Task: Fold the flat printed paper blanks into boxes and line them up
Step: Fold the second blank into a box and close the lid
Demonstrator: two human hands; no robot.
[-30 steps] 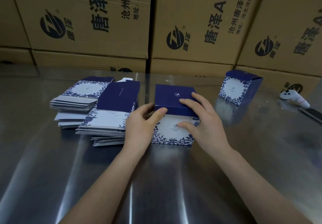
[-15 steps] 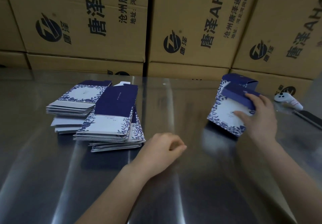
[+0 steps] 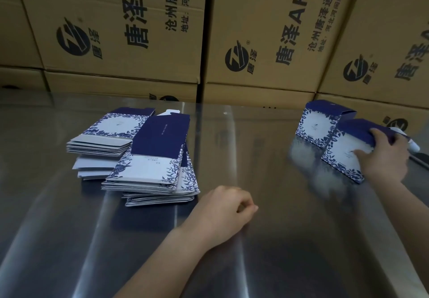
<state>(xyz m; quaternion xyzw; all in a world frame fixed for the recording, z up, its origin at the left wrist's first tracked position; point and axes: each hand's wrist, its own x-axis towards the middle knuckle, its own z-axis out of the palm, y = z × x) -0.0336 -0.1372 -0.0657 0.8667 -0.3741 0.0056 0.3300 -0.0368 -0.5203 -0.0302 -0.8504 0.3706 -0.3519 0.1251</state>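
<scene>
Right grip (image 3: 385,158): pinches the box (image 3: 343,156), fingers over its top and thumb on its front, apparently to seat it in line just beside the other box (image 3: 316,123) beyond the grip.
Left grip (image 3: 222,209): loosely curled and empty, on the surface (image 3: 267,251). The blanks (image 3: 148,158) lie near, to its left, probably next.

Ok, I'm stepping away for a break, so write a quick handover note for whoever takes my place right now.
Left hand: loosely curled, holding nothing, low over the steel table.
Right hand: grips the second box at far right, just beside the first box; whether the two touch is unclear.
Done: two boxes folded.
Left: let go of the second box in line with the first, then fold the flat blanks, which sit at left in a front stack and a back stack.
</scene>
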